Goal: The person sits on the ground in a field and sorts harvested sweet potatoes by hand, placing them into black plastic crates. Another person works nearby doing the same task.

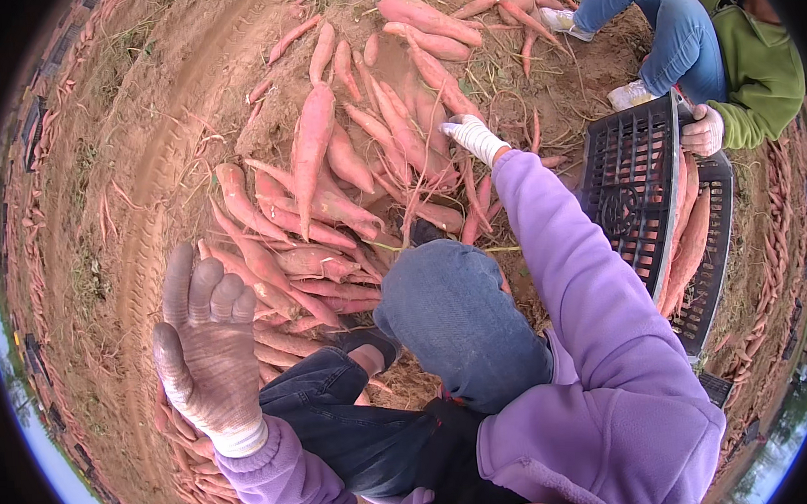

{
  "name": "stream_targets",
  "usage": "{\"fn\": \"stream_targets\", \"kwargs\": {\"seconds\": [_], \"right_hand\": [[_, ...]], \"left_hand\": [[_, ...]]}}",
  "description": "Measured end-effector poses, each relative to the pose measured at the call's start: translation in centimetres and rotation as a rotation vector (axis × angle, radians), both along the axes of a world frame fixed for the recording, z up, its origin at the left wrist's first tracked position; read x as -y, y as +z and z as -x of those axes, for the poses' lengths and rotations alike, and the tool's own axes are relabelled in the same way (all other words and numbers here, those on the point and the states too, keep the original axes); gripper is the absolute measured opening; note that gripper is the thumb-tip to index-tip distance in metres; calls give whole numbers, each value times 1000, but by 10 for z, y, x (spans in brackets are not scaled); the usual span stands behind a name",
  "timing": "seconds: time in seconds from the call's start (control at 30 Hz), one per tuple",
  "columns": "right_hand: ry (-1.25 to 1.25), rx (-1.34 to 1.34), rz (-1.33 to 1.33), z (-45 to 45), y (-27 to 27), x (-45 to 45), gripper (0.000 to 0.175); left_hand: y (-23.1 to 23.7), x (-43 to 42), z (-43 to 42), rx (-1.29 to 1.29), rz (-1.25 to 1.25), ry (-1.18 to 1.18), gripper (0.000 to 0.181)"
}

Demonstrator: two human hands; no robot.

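Observation:
My left hand (210, 351), in a soiled knit glove, is raised to the left of the pile with its palm showing. Its fingers are apart and hold nothing. At arm's length, my right hand (474, 137) in a white glove reaches down into the heap of sweet potatoes. It is at the lower end of a long sweet potato (441, 79); whether its fingers grip anything is hidden. A large sweet potato (315, 130) lies on top of the heap, and more sweet potatoes (315, 263) are piled between my left hand and my knee (448, 311).
On the right, a black plastic crate (629, 185) holding sweet potatoes (689, 251) stands tilted. A co-worker's gloved hand (704, 130) grips its rim. Large sweet potatoes (429, 18) lie at the far side on bare soil (183, 92). Another row of sweet potatoes (768, 287) runs along the right.

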State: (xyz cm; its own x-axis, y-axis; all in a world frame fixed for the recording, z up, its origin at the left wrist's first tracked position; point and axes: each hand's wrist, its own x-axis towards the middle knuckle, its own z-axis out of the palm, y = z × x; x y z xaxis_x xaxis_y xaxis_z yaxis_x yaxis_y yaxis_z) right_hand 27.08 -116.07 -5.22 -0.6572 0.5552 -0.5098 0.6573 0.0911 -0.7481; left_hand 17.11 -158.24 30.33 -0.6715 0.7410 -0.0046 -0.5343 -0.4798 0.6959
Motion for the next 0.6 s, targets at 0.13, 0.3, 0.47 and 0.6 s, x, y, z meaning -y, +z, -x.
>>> {"fn": "stream_targets", "kwargs": {"seconds": [0.13,0.3,0.47,0.6], "right_hand": [[-177,106,-338,25,-44,17,85],[-136,146,-295,24,-26,12,91],[-143,-35,-230,3,-20,26,82],[-210,-315,8,5,-23,45,78]], "left_hand": [[-4,8,6,-10,88,22,71],[-6,13,7,-40,95,26,70],[-1,9,0,-36,144,77,74],[1,4,-4,-19,163,91,76]]}}
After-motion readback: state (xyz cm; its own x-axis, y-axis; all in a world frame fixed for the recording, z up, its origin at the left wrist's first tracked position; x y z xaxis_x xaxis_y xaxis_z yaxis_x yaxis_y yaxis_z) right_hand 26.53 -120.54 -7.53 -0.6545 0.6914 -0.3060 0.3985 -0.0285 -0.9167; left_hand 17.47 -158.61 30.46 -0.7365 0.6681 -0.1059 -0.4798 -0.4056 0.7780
